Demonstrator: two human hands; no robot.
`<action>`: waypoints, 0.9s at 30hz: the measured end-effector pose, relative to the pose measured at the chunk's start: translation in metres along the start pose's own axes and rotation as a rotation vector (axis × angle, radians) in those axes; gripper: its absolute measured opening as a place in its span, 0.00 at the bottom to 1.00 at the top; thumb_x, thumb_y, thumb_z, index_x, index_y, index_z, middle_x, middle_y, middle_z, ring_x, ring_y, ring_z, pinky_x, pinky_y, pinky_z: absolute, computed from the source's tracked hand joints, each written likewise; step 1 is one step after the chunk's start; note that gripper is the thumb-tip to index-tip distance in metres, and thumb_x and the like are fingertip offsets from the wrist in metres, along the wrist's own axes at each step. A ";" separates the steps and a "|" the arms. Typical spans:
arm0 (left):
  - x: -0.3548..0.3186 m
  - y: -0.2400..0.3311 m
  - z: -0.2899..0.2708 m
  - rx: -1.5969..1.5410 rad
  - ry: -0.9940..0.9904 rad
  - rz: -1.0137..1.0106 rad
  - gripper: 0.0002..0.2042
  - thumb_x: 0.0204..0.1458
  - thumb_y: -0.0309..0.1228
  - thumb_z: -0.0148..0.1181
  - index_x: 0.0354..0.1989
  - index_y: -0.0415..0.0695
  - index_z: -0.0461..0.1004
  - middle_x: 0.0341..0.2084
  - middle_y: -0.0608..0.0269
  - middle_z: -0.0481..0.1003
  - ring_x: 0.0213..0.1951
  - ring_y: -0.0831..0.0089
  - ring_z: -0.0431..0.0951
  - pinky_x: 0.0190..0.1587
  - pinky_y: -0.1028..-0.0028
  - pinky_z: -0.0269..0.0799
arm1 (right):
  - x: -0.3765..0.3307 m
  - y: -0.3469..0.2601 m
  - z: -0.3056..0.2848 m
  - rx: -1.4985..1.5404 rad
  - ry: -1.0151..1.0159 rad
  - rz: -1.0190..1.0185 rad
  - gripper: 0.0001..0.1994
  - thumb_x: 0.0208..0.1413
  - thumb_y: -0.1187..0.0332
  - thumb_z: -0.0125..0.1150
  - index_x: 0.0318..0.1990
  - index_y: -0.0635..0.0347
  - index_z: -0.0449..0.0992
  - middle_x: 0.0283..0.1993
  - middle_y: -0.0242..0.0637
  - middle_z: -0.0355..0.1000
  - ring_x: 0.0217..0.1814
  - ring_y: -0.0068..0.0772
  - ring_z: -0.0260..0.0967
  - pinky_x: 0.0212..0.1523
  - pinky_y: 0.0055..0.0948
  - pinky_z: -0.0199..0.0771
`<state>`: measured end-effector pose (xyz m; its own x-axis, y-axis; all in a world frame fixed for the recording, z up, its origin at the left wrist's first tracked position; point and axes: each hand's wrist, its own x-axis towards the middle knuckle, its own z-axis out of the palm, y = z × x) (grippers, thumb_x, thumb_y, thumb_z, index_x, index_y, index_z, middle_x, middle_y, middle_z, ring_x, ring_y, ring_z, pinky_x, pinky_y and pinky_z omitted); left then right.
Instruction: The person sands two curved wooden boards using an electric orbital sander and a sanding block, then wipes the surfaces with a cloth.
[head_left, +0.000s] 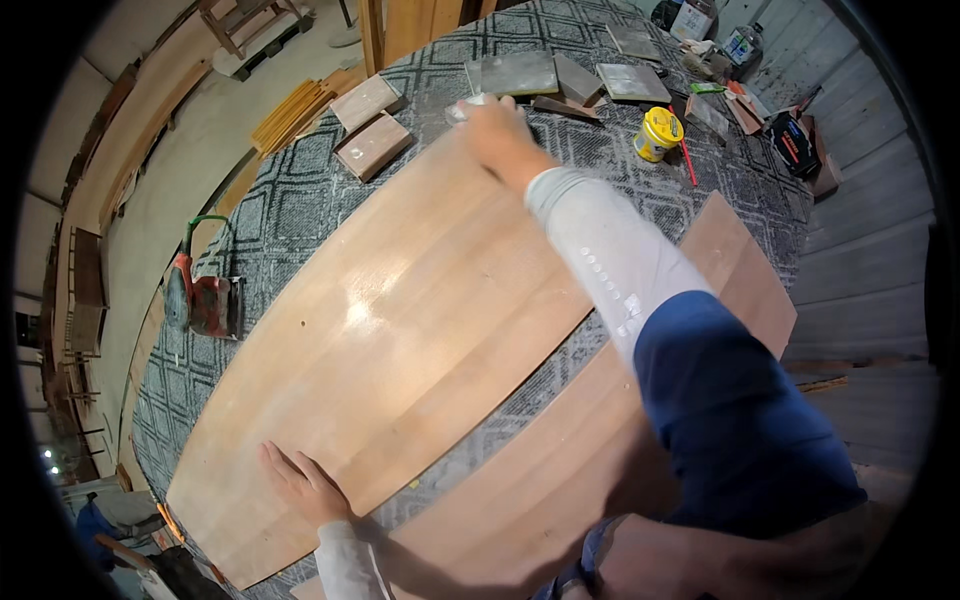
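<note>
A large pale wooden board [400, 300], curved along its left edge, lies across the patterned grey cloth. My left hand [305, 487] rests flat on its near end, fingers stretched and holding nothing. At the board's far end is my right hand [492, 132], arm reaching forward. Its fingers close over a small whitish thing [468, 107], mostly hidden, whose kind I cannot make out. A second pale board [520, 480] lies nearer to me, partly under my right arm.
A red and black power sander [212, 300] stands left of the board. Small wooden pieces [373, 145] and grey slabs [515, 73] lie beyond it. Farther right are a yellow tub [657, 134], a red pencil [689, 162] and plastic bottles [742, 45]. The cloth-covered table [270, 225] ends at the left.
</note>
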<state>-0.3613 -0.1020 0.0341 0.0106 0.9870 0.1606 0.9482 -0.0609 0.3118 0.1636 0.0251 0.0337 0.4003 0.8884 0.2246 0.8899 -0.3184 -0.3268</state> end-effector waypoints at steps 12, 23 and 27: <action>0.001 0.004 -0.001 0.033 0.022 0.009 0.25 0.69 0.36 0.44 0.69 0.33 0.61 0.69 0.43 0.60 0.71 0.50 0.59 0.72 0.58 0.54 | -0.006 -0.038 0.017 -0.075 0.096 0.041 0.18 0.62 0.64 0.50 0.54 0.60 0.78 0.67 0.58 0.64 0.64 0.53 0.62 0.62 0.52 0.62; 0.001 -0.003 -0.002 -0.025 0.024 0.012 0.24 0.68 0.33 0.44 0.69 0.32 0.61 0.70 0.42 0.59 0.70 0.50 0.59 0.72 0.59 0.55 | -0.042 0.008 -0.002 0.238 0.224 -0.064 0.17 0.61 0.59 0.57 0.52 0.55 0.80 0.58 0.49 0.68 0.60 0.53 0.64 0.60 0.50 0.65; 0.003 0.011 0.002 -0.032 0.018 0.023 0.24 0.68 0.33 0.44 0.68 0.32 0.61 0.69 0.41 0.59 0.70 0.49 0.60 0.71 0.58 0.55 | -0.085 -0.043 0.004 0.137 0.189 -0.051 0.19 0.61 0.64 0.54 0.59 0.50 0.77 0.61 0.51 0.66 0.61 0.55 0.63 0.57 0.54 0.66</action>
<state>-0.3500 -0.0994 0.0364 0.0264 0.9825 0.1846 0.9372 -0.0886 0.3374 0.0905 -0.0349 0.0249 0.4009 0.8204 0.4077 0.8772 -0.2154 -0.4292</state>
